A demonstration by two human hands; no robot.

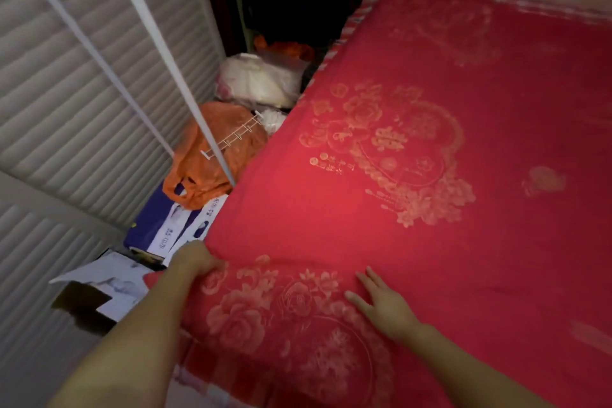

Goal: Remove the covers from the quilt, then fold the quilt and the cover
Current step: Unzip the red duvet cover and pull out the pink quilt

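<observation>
The red cover (430,258), printed with golden flowers and a round emblem, lies spread over the bed and fills the middle and the right of the view; a striped border runs along its far left edge and also along its near edge. Whether the quilt is inside it, I cannot tell. At the near left a thick upper layer of the fabric lies over a lower layer; the left hand (195,263) is clenched on the corner of this upper layer, with the fingers curled around the edge. The right hand (384,306) lies released and flat on the fabric, to the right of the left hand and close to the line where the two layers meet; its fingers are straight and a little spread, and it grasps nothing.

Left of the bed, an orange plastic bag (205,159) lies on a blue and white box (155,228); farther away is a white bag (261,79), and nearer is an open cardboard box (99,291). Two white rods (155,43) slant down toward the bed edge; a small hook rail (231,136) shows in front of the orange bag. White slatted doors (66,93) fill the left side.
</observation>
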